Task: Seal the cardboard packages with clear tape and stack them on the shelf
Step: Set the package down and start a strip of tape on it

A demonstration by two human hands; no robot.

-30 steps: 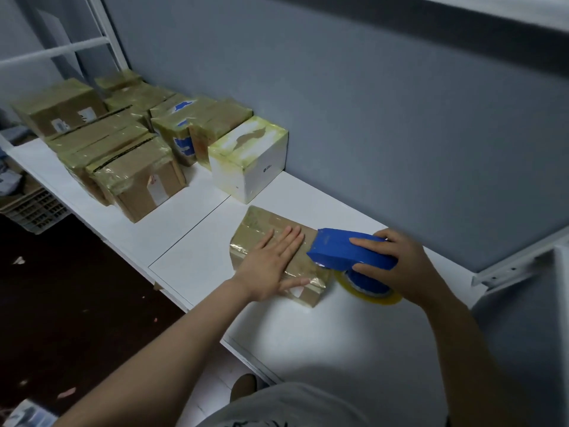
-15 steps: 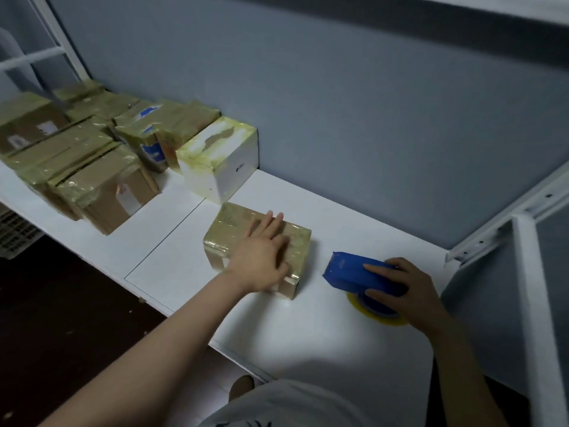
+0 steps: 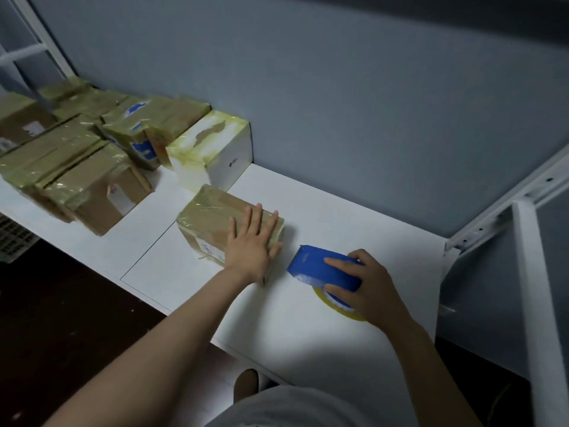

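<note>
Cardboard package sits on white shelf; L hand flat, fingers spread on its top. Just R of package, R hand grips blue tape dispenser.

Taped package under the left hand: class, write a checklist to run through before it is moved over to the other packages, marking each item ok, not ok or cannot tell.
1. The left hand lies flat on the package: ok.
2. The tape dispenser sits apart from the package, gripped by the right hand: ok.
3. No tape strip joins dispenser and package: ok.
4. Tape covers the package's top: ok. Its underside: cannot tell.
5. Bare shelf lies between it and the brown packages: ok.
6. Gap to the white box: cannot tell.
</note>
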